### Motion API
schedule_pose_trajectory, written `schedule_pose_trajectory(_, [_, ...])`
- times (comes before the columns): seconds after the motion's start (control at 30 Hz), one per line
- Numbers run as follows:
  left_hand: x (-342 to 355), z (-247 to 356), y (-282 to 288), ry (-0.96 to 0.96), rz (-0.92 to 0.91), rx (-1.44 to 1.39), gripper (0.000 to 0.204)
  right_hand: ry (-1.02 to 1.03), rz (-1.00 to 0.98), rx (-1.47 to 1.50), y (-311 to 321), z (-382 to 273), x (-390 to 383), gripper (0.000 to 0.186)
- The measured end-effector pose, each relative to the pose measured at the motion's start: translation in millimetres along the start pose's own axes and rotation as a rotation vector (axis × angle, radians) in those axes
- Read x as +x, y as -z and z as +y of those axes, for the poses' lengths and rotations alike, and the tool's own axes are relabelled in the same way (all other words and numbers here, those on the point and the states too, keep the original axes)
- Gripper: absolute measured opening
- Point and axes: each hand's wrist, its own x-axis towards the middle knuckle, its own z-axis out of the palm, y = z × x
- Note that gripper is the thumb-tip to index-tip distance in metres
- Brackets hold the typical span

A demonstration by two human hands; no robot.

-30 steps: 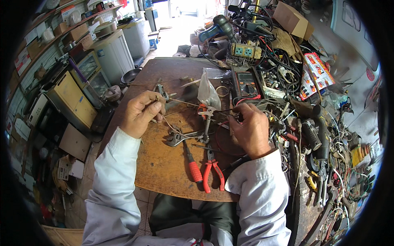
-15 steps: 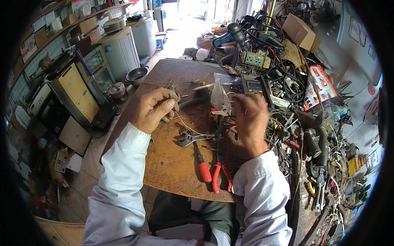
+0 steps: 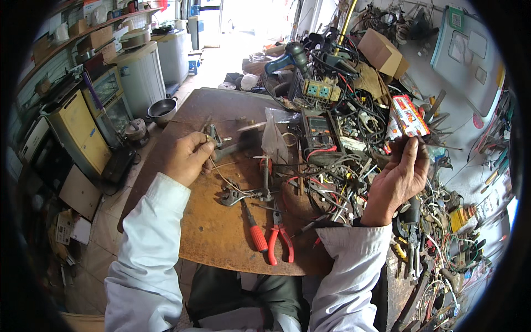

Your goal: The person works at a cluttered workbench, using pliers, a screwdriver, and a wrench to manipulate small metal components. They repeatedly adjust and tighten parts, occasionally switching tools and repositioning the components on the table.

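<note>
My left hand [image 3: 187,159], over the left side of the worn table, has thumb and fingertips pinched on a small brass-coloured piece [image 3: 208,138]. A thin copper-coloured wire [image 3: 222,177] trails from under that hand toward an adjustable wrench [image 3: 234,196]. My right hand [image 3: 399,178] is raised over the cluttered right side, close to a red-and-white package [image 3: 408,119]. Its thumb and fingers are pressed together, and whatever they may hold is too unclear to name. Nearer me lie a red-handled screwdriver [image 3: 258,237] and red-handled pliers [image 3: 280,243].
A clear plastic bag [image 3: 273,139] and a multimeter [image 3: 319,131] sit mid-table. Tangled cables [image 3: 345,182] spread along the right. Behind them are a socket block [image 3: 322,90], a blue-handled power tool [image 3: 287,60] and a cardboard box [image 3: 380,52]. A pan [image 3: 162,109] stands beyond the table's left edge.
My right hand has moved from above the middle of the table out to the right, over the clutter. My left hand keeps its pinch on the brass-coloured piece, slightly lower. The view has shifted right.
</note>
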Motion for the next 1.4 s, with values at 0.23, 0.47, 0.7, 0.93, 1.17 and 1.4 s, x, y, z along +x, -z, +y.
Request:
schedule_pose_trajectory(0.23, [1.5, -0.4, -1.0, 0.103, 0.041, 0.186, 0.014, -0.330, -0.141, 0.094, -13.2, 41.0, -7.6, 0.005])
schedule_pose_trajectory(0.47, [-3.1, 6.8, -5.3, 0.109, 0.079, 0.358, 0.015, -0.866, -0.300, 0.007, -110.8, 131.4, -33.5, 0.009])
schedule_pose_trajectory(0.7, [-2.0, -10.8, -4.5, -0.035, 0.111, 0.483, 0.015, -1.212, -0.405, -0.105, -140.8, 232.7, -71.6, 0.009])
schedule_pose_trajectory(0.93, [-7.7, 2.3, -6.8, -0.069, 0.122, 0.543, 0.017, -1.347, -0.408, -0.163, -135.6, 268.7, -83.9, 0.013])
schedule_pose_trajectory(1.17, [-1.8, -15.7, -6.8, -0.066, 0.104, 0.479, 0.014, -1.258, -0.393, -0.243, -122.9, 244.9, -74.5, 0.019])
schedule_pose_trajectory(1.4, [-2.6, 1.1, -9.7, 0.047, 0.011, 0.170, 0.010, -0.908, -0.798, -0.413, -91.2, 160.4, -33.4, 0.022])
